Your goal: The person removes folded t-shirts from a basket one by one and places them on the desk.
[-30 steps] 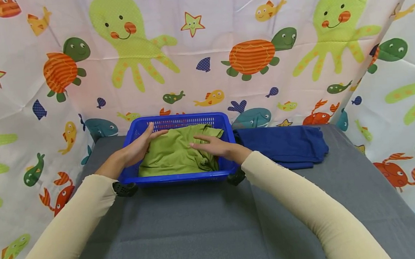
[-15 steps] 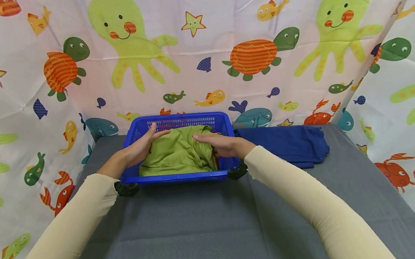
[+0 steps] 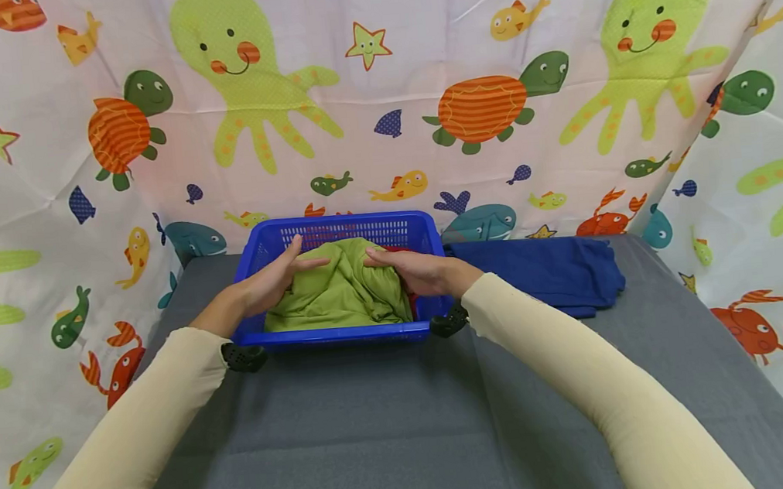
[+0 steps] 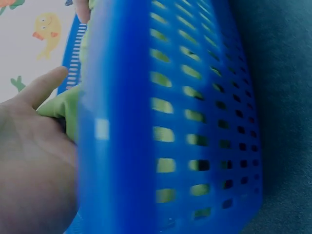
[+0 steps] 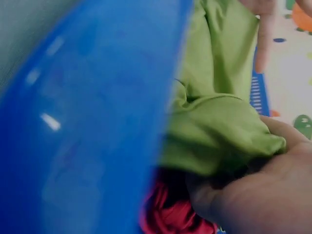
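A blue plastic basket point(image 3: 343, 333) holds a crumpled green cloth point(image 3: 339, 288). My left hand point(image 3: 267, 284) reaches over the basket's left side, thumb raised and index finger extended, beside the cloth's left edge. In the left wrist view, the basket wall hides its lower fingers. My right hand point(image 3: 422, 271) grips the cloth's right side, with the thumb along the top and fingers tucked underneath. In the right wrist view, the green fabric lies between that thumb and the palm. A red cloth point(image 5: 173, 209) shows below the green one there.
Folded dark blue cloth point(image 3: 541, 274) lies right of the basket on the grey-covered table point(image 3: 353, 450). A curtain point(image 3: 377, 82) printed with sea animals rises behind and at both sides. Black wrist devices point(image 3: 244, 357) sit close to the basket's front rim.
My right hand has moved in and down on the cloth's right side. The green cloth has bunched up toward the left, baring more red cloth. My left hand has barely moved.
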The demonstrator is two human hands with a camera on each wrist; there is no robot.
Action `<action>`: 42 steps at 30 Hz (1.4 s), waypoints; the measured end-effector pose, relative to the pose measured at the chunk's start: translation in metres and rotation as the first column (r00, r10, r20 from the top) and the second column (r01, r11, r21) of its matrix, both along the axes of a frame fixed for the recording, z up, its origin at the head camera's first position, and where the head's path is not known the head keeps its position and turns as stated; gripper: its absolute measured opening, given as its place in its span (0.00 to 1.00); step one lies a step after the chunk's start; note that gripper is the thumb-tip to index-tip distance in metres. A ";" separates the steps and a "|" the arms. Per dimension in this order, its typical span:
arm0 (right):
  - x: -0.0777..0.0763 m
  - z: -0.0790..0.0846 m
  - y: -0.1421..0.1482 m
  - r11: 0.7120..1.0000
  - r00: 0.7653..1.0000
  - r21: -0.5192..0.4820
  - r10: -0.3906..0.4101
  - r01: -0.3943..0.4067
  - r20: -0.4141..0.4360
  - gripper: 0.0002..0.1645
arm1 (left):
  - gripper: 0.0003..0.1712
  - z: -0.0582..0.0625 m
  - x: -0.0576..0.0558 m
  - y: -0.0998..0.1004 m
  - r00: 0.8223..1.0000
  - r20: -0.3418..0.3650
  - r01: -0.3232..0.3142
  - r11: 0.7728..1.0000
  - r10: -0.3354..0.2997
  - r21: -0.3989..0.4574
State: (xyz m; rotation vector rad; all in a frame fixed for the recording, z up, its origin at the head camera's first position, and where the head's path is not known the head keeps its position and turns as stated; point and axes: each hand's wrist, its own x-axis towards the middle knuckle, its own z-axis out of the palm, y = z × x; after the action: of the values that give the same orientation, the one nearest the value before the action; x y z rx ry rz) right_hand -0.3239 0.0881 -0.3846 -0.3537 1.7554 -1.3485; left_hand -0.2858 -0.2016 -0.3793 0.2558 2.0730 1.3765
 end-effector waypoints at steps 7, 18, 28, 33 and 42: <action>0.007 0.014 0.015 0.968 0.999 -0.251 -0.013 0.004 -0.032 0.40 | 0.56 0.010 0.011 -0.005 0.999 -0.029 -0.034 0.991 0.038 0.131; 0.012 0.016 0.018 0.965 0.969 -0.238 -0.156 0.107 -0.193 0.39 | 0.37 0.013 0.023 -0.008 0.976 -0.198 -0.070 0.991 0.092 0.114; 0.013 0.026 0.030 0.977 0.905 -0.130 -0.204 0.167 -0.372 0.40 | 0.41 0.016 0.027 -0.009 0.948 -0.287 -0.122 0.990 0.139 0.076; 0.011 0.035 0.041 0.978 0.892 -0.124 -0.205 0.169 -0.402 0.39 | 0.42 0.022 0.029 -0.009 0.931 -0.332 -0.142 0.988 0.153 0.057; 0.010 0.054 0.054 0.973 0.868 -0.104 -0.229 0.204 -0.440 0.37 | 0.44 0.045 0.029 0.000 0.903 -0.411 -0.125 0.992 0.124 0.024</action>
State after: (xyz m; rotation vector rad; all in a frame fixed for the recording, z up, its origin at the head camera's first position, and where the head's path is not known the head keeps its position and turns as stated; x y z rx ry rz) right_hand -0.3143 0.1421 -0.3307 -0.5475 2.1973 -1.5673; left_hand -0.2565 -0.2019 -0.3346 0.4530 2.4732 1.4940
